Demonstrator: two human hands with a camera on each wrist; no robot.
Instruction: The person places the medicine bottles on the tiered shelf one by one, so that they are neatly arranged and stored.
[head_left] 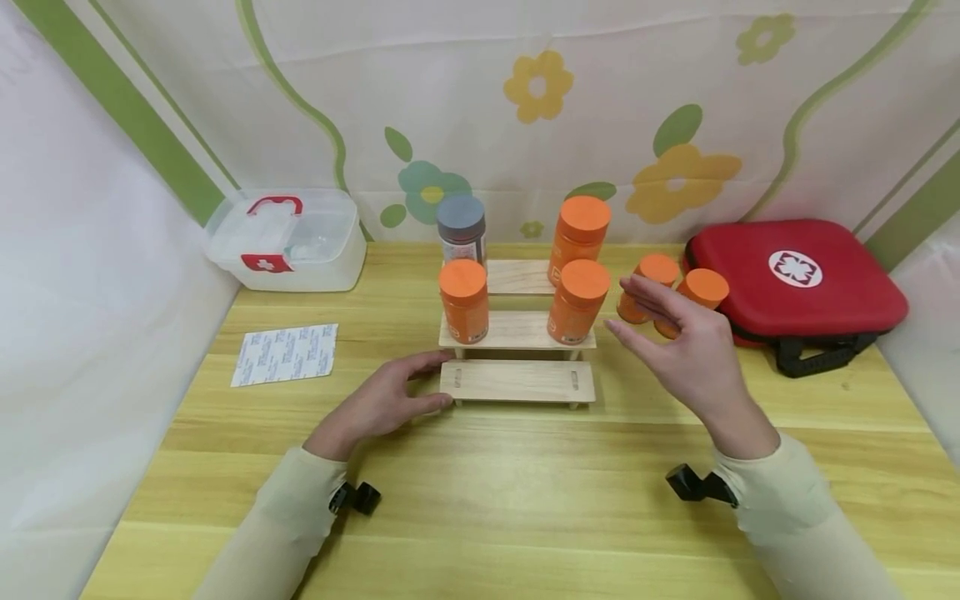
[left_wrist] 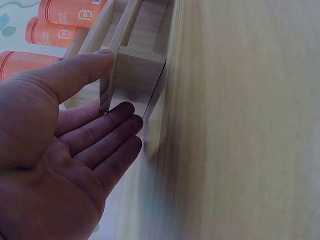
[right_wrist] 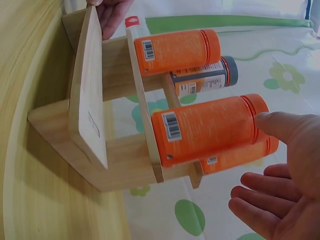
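A stepped wooden rack [head_left: 517,381] stands mid-table. My left hand [head_left: 386,396] holds the left end of its lowest tier, thumb at the front corner and forefinger at the back; the other fingers lie fairly straight. My right hand [head_left: 686,346] hovers right of the rack, fingers apart, holding nothing. Its thumb is nearest the orange bottle [head_left: 576,304] on the middle tier; in the right wrist view it overlaps that bottle's cap, and I cannot tell whether they touch. Another orange bottle [head_left: 465,304] shares that tier. On the top tier are a grey-capped bottle [head_left: 462,227] and an orange bottle [head_left: 580,237].
Two orange bottles [head_left: 657,271] stand behind my right hand, partly hidden by it. A red first-aid case [head_left: 832,292] lies at the right. At the back left is a clear first-aid box [head_left: 322,242], with a printed packet [head_left: 285,355] in front of it.
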